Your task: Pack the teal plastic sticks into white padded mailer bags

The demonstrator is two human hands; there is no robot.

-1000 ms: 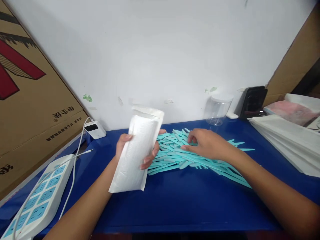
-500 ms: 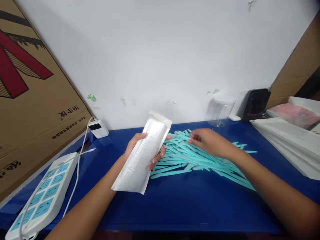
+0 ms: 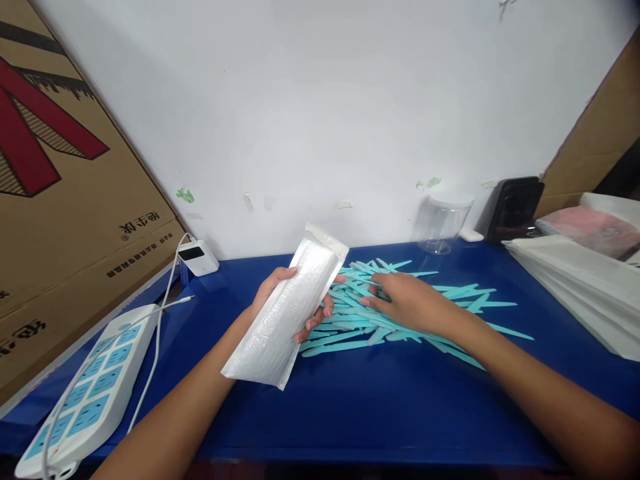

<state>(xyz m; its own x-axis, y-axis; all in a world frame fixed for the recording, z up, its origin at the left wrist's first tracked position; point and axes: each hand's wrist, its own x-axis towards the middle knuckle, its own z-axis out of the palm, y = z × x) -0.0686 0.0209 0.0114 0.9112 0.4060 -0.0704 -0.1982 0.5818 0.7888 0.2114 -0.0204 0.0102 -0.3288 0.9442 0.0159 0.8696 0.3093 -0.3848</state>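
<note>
My left hand (image 3: 320, 319) is closed around a white bubble mailer (image 3: 285, 313), thumb on its front and fingers wrapped behind its right edge. The mailer is tilted, its flap end up and to the right. To the right of it lies a loose pile of turquoise eyebrow razors (image 3: 345, 325), thin and flat, pointing in several directions. My right hand (image 3: 403, 300) is in the upper middle of this pile, fingers curled, with thumb and fingertips closing on a razor. The palm side is partly hidden.
On the left are a white power strip (image 3: 95, 380) with cables and a small white device (image 3: 199, 259) by a large cardboard box (image 3: 75, 200). A clear jar (image 3: 443, 227) and a black stand (image 3: 515, 208) are at the back right. White mailers (image 3: 575, 287) are stacked at right.
My right hand has moved slightly left and down in the pile, and several razors have shifted, some now sticking out to the right. My left hand keeps the mailer almost in place.
</note>
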